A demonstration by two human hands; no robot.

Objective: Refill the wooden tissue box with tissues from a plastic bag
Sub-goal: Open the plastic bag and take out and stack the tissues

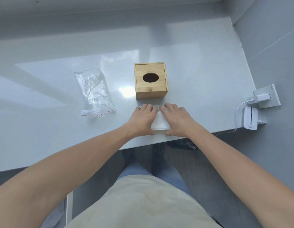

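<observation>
A wooden tissue box with an oval hole in its lid stands upright on the pale table. Just in front of it lies a white stack of tissues, near the table's front edge. My left hand rests on the stack's left side and my right hand on its right side, fingers spread flat and thumbs at the near edge. Most of the stack is hidden under my hands. A clear plastic bag with a red zip line lies flat and empty-looking to the left of the box.
At the table's right edge a white wall socket holds a charger plug, and its cable runs to a small white device. A grey wall rises behind the table. The table's front edge runs just below my hands.
</observation>
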